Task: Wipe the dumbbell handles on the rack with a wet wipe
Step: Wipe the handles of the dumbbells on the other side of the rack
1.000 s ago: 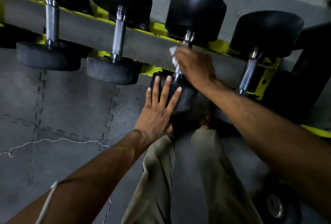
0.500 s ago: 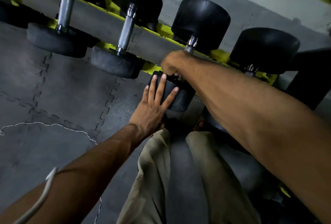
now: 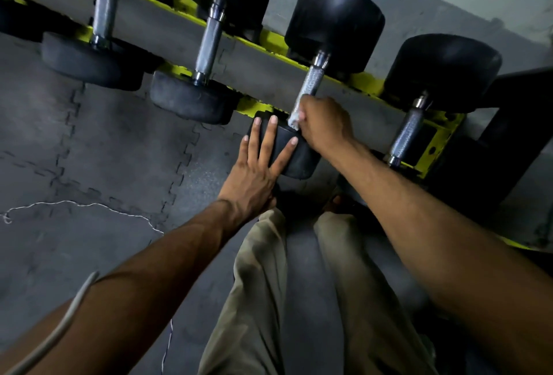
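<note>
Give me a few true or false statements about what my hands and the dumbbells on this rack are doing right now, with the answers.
1. The right hand holds the wet wipe around a dumbbell handle. True.
2. The left hand is curled round a handle. False: it lies flat, fingers straight, on that dumbbell's near head.
3. The rack is red. False: it is yellow.
4. A thin white cord lies on the floor mat. True.
</note>
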Demonstrator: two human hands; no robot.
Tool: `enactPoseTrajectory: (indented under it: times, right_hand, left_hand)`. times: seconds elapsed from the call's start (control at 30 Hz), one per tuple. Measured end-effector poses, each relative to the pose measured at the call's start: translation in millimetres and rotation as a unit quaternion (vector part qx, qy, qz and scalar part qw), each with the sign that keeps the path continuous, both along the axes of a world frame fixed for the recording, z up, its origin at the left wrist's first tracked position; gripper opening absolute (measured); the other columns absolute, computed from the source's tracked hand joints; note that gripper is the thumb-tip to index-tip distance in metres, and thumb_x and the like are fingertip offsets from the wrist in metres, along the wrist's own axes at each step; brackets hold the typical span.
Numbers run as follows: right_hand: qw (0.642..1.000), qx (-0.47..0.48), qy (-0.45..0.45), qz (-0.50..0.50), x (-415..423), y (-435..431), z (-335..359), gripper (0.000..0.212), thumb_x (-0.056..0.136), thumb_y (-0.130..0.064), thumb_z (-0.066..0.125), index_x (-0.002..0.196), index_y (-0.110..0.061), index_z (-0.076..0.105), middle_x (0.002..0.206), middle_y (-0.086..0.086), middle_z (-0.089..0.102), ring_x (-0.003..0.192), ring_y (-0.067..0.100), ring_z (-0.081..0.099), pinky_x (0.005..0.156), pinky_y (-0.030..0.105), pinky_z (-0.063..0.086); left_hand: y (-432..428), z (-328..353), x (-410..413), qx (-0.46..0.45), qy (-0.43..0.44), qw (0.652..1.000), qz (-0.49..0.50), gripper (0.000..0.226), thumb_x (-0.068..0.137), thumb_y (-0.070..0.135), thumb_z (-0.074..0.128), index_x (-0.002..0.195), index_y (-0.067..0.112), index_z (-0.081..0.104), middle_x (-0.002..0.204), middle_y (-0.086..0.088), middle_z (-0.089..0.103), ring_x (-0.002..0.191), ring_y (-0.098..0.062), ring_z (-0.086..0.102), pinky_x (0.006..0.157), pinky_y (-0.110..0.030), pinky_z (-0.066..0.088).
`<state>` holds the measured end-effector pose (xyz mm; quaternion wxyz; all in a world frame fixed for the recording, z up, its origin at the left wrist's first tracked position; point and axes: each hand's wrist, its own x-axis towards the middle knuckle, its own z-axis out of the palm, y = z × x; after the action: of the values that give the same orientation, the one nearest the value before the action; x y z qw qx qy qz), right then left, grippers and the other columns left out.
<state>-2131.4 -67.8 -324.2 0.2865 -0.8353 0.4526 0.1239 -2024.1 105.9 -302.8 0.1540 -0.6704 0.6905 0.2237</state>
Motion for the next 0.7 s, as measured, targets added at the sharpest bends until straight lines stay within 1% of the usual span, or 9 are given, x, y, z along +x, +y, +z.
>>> enactPoseTrajectory:
  times: [0.1, 0.2, 0.27, 0.37, 0.43, 0.47, 0.5, 0.6, 0.7]
  right_hand:
    - [0.980, 0.088, -0.002, -0.179, -8.7, 6.0, -13.1, 0.009, 0.086, -0.019, 0.068, 0.090, -0.012, 0.072, 0.096, 0.011, 0.074, 0.095, 0.031, 0.068, 0.073, 0.032, 0.050]
    - [0.908, 0.212, -0.088, -0.351, -7.2, 4.6, -30.2, 0.017, 0.082, -0.006, 0.064, 0.066, -0.011, 0.067, 0.065, 0.002, 0.065, 0.066, 0.019, 0.062, 0.058, 0.026, 0.045]
    - [0.794, 0.330, -0.202, -0.469, -2.2, -7.7, -39.1, 0.023, 0.083, 0.004, 0.055, 0.075, -0.013, 0.068, 0.070, 0.005, 0.067, 0.060, 0.016, 0.059, 0.061, 0.026, 0.049]
    - [0.595, 0.435, -0.370, -0.566, 11.6, -39.3, -46.8, 0.034, 0.092, 0.009, 0.034, 0.109, 0.001, 0.062, 0.099, 0.017, 0.076, 0.081, 0.025, 0.073, 0.076, 0.040, 0.057]
    - [0.456, 0.476, -0.434, -0.614, 20.2, -55.2, -51.7, 0.037, 0.087, 0.009, 0.030, 0.109, 0.003, 0.059, 0.091, 0.020, 0.075, 0.085, 0.031, 0.072, 0.080, 0.048, 0.053]
    - [0.425, 0.481, -0.442, -0.627, 23.1, -58.1, -52.8, 0.039, 0.082, 0.008, 0.032, 0.110, 0.004, 0.058, 0.089, 0.021, 0.074, 0.087, 0.034, 0.071, 0.079, 0.050, 0.052]
    - [0.425, 0.469, -0.444, -0.635, 25.0, -57.7, -53.3, 0.038, 0.081, 0.007, 0.034, 0.110, 0.004, 0.059, 0.088, 0.021, 0.073, 0.088, 0.034, 0.070, 0.078, 0.050, 0.053]
    - [0.515, 0.327, -0.457, -0.648, 29.5, -39.9, -56.0, 0.018, 0.090, 0.004, 0.049, 0.093, -0.002, 0.067, 0.082, 0.011, 0.072, 0.077, 0.024, 0.069, 0.072, 0.039, 0.056]
    - [0.702, 0.047, -0.377, -0.603, 28.5, -22.9, -53.5, 0.003, 0.085, -0.010, 0.069, 0.086, -0.008, 0.069, 0.075, 0.000, 0.066, 0.071, 0.015, 0.061, 0.069, 0.039, 0.052]
  left_hand:
    - [1.2, -0.6, 1.1, -0.001, 0.004, 1.000, -0.003, 0.132, 0.084, 0.064, 0.070, 0.162, 0.018, -0.025, 0.165, -0.034, -0.025, 0.153, -0.058, -0.015, 0.123, -0.067, 0.022]
    - [1.3, -2.3, 1.1, -0.017, 0.013, 1.000, -0.003, 0.129, 0.084, 0.063, 0.069, 0.164, 0.018, -0.020, 0.165, -0.034, -0.023, 0.153, -0.059, -0.014, 0.123, -0.068, 0.022]
    - [1.3, -4.8, 1.5, -0.024, 0.014, 1.000, -0.008, 0.127, 0.085, 0.064, 0.068, 0.164, 0.017, -0.020, 0.165, -0.035, -0.023, 0.153, -0.059, -0.014, 0.123, -0.068, 0.022]
    - [2.5, -9.0, 4.1, -0.037, 0.018, 0.999, -0.012, 0.126, 0.085, 0.062, 0.068, 0.165, 0.017, -0.018, 0.165, -0.035, -0.023, 0.153, -0.059, -0.014, 0.122, -0.069, 0.023]
    - [3.3, -10.7, 4.8, -0.035, 0.025, 0.999, -0.014, 0.126, 0.084, 0.061, 0.069, 0.165, 0.017, -0.017, 0.165, -0.035, -0.022, 0.153, -0.059, -0.014, 0.121, -0.070, 0.023]
    - [4.1, -11.3, 4.8, -0.034, 0.025, 0.999, -0.014, 0.127, 0.083, 0.061, 0.069, 0.165, 0.017, -0.018, 0.166, -0.035, -0.022, 0.153, -0.059, -0.014, 0.121, -0.070, 0.023]
    - [4.5, -11.5, 4.3, -0.034, 0.026, 0.999, -0.015, 0.128, 0.083, 0.061, 0.070, 0.165, 0.017, -0.018, 0.166, -0.035, -0.022, 0.153, -0.059, -0.014, 0.121, -0.070, 0.023]
    - [5.7, -11.0, 3.9, -0.028, 0.025, 0.999, -0.017, 0.133, 0.080, 0.065, 0.072, 0.165, 0.017, -0.019, 0.165, -0.035, -0.023, 0.153, -0.059, -0.015, 0.121, -0.070, 0.023]
    - [4.3, -8.7, 4.7, -0.007, 0.026, 0.999, -0.019, 0.136, 0.079, 0.067, 0.073, 0.164, 0.017, -0.021, 0.164, -0.035, -0.027, 0.152, -0.059, -0.017, 0.122, -0.070, 0.021]
